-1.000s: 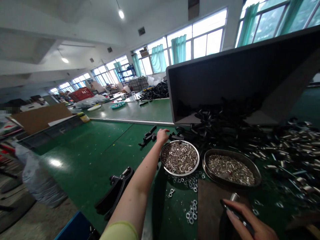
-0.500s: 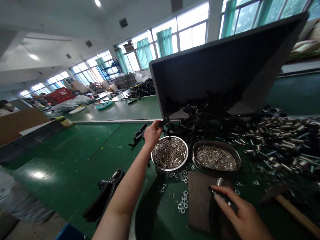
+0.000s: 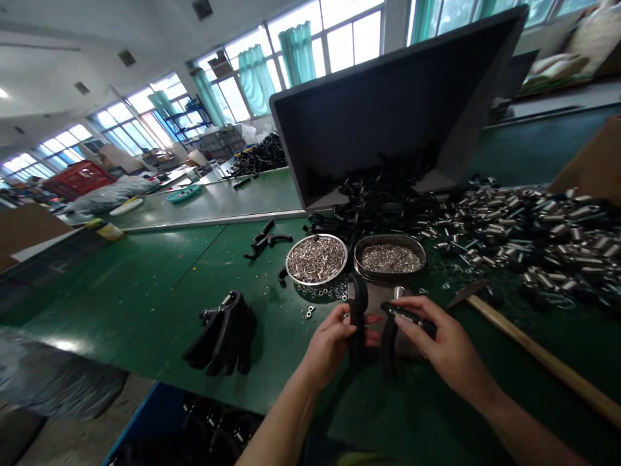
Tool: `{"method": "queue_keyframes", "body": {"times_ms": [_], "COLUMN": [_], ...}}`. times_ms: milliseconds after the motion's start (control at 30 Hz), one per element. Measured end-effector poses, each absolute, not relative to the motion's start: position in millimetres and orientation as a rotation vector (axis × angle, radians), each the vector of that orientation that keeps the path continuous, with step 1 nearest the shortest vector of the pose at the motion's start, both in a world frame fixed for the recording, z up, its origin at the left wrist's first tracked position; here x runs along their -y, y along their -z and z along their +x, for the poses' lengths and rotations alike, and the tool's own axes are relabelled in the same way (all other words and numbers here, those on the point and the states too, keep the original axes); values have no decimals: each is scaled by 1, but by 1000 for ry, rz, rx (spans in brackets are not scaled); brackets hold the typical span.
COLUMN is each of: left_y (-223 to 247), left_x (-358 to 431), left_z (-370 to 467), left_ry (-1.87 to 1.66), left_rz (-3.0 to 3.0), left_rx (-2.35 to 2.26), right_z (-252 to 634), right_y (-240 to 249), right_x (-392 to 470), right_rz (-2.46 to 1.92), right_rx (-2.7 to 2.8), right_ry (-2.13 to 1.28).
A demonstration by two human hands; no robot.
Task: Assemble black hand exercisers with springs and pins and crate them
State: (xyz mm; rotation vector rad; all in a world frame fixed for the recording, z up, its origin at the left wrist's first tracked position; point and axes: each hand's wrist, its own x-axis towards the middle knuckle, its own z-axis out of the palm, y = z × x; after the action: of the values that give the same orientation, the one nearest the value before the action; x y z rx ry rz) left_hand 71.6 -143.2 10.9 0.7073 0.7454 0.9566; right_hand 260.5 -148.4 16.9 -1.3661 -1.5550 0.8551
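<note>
Near the centre, my left hand (image 3: 330,340) is closed round a curved black part (image 3: 358,310), held upright. My right hand (image 3: 436,333) grips a second black part (image 3: 410,315) with a threaded metal piece (image 3: 398,292) beside its fingers. Both hands are over a brown plate (image 3: 376,294), which they partly hide. Just behind them stand a round dish of small metal pins (image 3: 316,260) and an oval tin of small metal pieces (image 3: 391,258). Loose nuts (image 3: 323,292) lie in front of the round dish.
A hammer (image 3: 528,343) lies at the right. Black parts (image 3: 224,336) stand in a group at the left. Behind the dishes is a heap of black parts (image 3: 373,207) before a large dark bin (image 3: 398,116). Metal cylinders (image 3: 548,233) are piled at the right.
My left hand has come back from beyond the round dish to beside my right hand, now with an upright black part. The view has shifted, showing more of the table's near edge.
</note>
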Motion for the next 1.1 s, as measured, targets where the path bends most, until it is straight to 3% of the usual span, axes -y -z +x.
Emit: {"method": "queue_keyframes", "body": {"times_ms": [167,500,767,1033,1100], "left_y": [-6,-6,-4,-7,-11], "left_x": [165,172,173,172,172], "left_z": [88,96,89,87,84], "left_ry": [-1016,-812,-615,-890,-975], "left_rz": [566,716,825,768,935], "left_rx": [-776,-781,-817,-945,-1045], "right_z": [258,245,248,263,264], "right_y": [-18,-23,-19,-23,-18], "right_x": [167,175,174,170,169], "right_rz": [-1308,-1258,-1261,-1150,-1302], "right_rx": [1475,1630,1798,1971,1838], "right_ry": [-1017,-755,-885,-731,-900]}}
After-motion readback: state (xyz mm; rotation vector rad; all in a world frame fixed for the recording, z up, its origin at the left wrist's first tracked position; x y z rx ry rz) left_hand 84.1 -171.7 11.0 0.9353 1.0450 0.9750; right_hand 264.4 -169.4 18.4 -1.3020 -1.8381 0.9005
